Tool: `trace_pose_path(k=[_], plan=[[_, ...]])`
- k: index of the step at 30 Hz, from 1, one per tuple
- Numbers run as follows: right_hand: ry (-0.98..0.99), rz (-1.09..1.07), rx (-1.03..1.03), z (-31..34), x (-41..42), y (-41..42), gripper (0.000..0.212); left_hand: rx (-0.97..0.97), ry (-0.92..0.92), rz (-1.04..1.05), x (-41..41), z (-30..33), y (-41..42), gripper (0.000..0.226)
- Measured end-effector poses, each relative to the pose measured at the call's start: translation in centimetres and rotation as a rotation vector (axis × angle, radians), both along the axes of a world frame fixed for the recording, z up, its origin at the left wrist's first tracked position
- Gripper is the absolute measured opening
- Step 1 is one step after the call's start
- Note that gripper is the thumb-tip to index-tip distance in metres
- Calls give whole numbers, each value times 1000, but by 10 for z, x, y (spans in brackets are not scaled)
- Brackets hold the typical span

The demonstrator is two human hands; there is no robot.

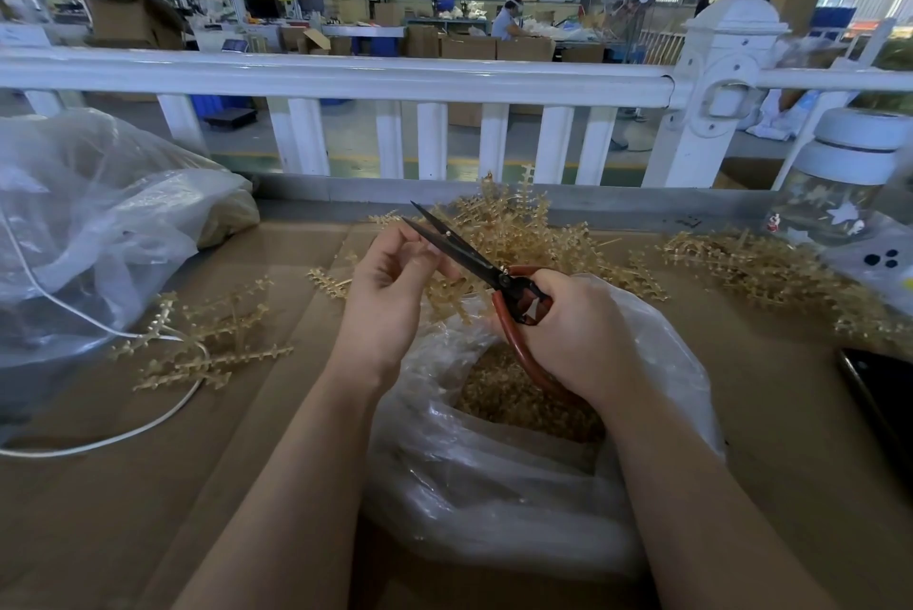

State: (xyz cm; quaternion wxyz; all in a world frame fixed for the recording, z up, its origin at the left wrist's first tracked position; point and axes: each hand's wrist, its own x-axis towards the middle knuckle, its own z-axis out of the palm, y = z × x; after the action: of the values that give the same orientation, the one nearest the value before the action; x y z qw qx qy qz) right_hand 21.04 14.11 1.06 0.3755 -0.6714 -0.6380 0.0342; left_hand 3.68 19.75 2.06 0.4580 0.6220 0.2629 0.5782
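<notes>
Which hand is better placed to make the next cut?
Right. The right hand grips the red-handled scissors, blades open, just beside the left hand, which holds a tan plastic sprig up to them over the clear bag.

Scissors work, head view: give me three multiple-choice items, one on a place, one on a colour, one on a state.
1. Where is the open plastic bag of cut pieces? A) below both hands B) on the railing C) behind the bottle
2. What colour are the scissors' handles? A) blue B) reddish-brown C) white
3. How do the scissor blades stand? A) shut B) parted C) buried in the bag
Key: 1 A, the bag lies under the left hand and right hand. 2 B, the loop gripped by the right hand is reddish-brown. 3 B, the tips are apart beside the left hand, which pinches a tan plastic sprue.
</notes>
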Motion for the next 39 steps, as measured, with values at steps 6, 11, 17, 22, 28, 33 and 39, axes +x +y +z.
trace_pose_path(k=[6, 11, 17, 22, 28, 33, 39], plan=[[13, 10, 19, -3, 0, 2, 19, 57, 55, -6, 1, -2, 1, 11], [13, 23, 45, -4, 0, 3, 24, 86, 63, -34, 3, -1, -1, 13], [62, 46, 88, -5, 0, 3, 23, 118, 78, -48, 4, -1, -1, 16], [28, 17, 121, -5, 1, 3, 30, 115, 98, -34, 4, -1, -2, 15], [-39, -5, 160, -5, 1, 2, 29, 109, 108, -19, 3, 0, -5, 15], [-43, -19, 204, -5, 0, 2, 31, 105, 97, -27, 3, 2, -6, 17], [-2, -5, 181, -5, 0, 2, 34, 50, 48, -15, 2, 3, -6, 10]])
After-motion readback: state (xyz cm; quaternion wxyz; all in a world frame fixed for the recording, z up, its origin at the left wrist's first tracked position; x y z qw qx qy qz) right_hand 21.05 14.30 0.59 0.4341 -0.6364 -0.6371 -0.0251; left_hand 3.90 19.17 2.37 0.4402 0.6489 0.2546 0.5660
